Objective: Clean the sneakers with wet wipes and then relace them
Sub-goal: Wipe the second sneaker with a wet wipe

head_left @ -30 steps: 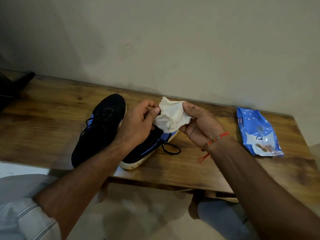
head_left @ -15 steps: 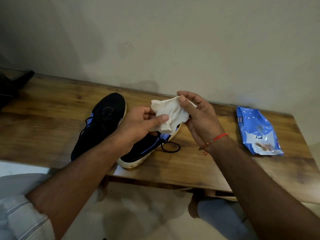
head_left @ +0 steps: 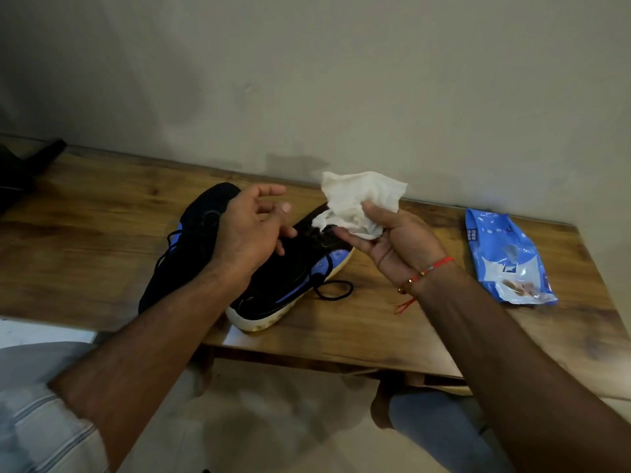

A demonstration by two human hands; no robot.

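Two black sneakers with blue trim lie side by side on the wooden table (head_left: pixel 392 322). The left sneaker (head_left: pixel 191 240) is partly hidden by my left forearm. The right sneaker (head_left: pixel 290 278) has a pale sole, and a black lace (head_left: pixel 333 291) loops out beside it. My right hand (head_left: pixel 389 240) holds a crumpled white wet wipe (head_left: pixel 358 199) above the right sneaker's toe, thumb pinching it. My left hand (head_left: pixel 252 227) hovers over the sneakers with loose, spread fingers, touching nothing.
A blue wet-wipe pack (head_left: pixel 505 257) lies on the table at the right. The wall runs right behind the table. A dark object (head_left: pixel 24 172) sits at the far left edge. My knees and bare feet show below the table's front edge.
My left hand let go of the wipe and drew back to the left, fingers opening. My right hand now holds the wipe alone, a little higher and unfolded more.
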